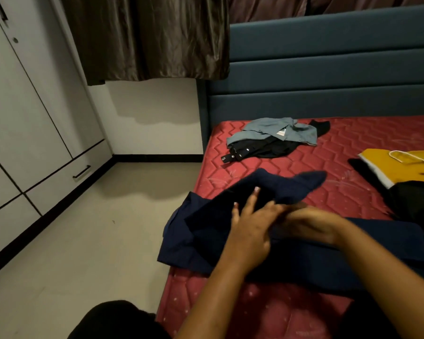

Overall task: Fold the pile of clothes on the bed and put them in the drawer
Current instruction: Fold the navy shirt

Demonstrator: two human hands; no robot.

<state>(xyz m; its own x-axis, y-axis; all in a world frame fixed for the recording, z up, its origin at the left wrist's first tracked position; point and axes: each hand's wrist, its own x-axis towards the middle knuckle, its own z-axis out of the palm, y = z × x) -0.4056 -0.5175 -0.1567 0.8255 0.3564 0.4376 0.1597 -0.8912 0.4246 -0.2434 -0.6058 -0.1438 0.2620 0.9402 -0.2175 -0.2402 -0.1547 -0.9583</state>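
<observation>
Pressing left hand (250, 228), fingers (251, 199) straight and slightly apart, onto navy garment (201, 236) at near edge of red mattress (340, 148); right hand (311, 223) alongside on same cloth (blurred, finger state impossible to tell). Beyond, heaped clothes (274, 135) near headboard (328, 69).

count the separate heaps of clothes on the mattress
3: the navy garment under the left hand and right hand, a grey-blue and black heap near the headboard, and a yellow and black heap at the right edge, cut off, so more may be hidden.
</observation>
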